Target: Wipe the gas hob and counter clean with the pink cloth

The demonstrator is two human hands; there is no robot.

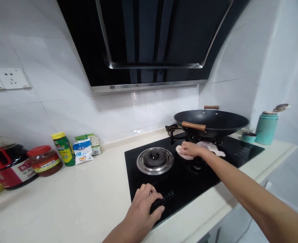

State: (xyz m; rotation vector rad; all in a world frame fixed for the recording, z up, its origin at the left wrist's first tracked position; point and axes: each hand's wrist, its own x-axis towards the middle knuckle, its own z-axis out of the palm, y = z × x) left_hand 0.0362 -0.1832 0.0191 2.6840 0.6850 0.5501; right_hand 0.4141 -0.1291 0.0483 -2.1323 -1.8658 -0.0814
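My right hand (190, 149) presses a pale pinkish-white cloth (211, 147) onto the black glass gas stove (192, 184), just in front of the wok. Part of the cloth lies behind my wrist, and my fingers are bunched over its left end. The black wok (215, 123) with wooden handles sits on the right burner, which is mostly hidden beneath it. Near the stove's front left edge, my left hand (144, 208) holds nothing, its fingers curved and thumb apart. Beyond it, the left burner (155, 161) with its steel ring is uncovered.
A black range hood (151, 40) hangs low over the stove. At left on the counter (63, 202) stand a dark sauce jug (12, 165), a red-lidded jar (44, 161), a yellow-capped container (64, 148) and seasoning bags (83, 151). A turquoise canister (267, 128) stands at right.
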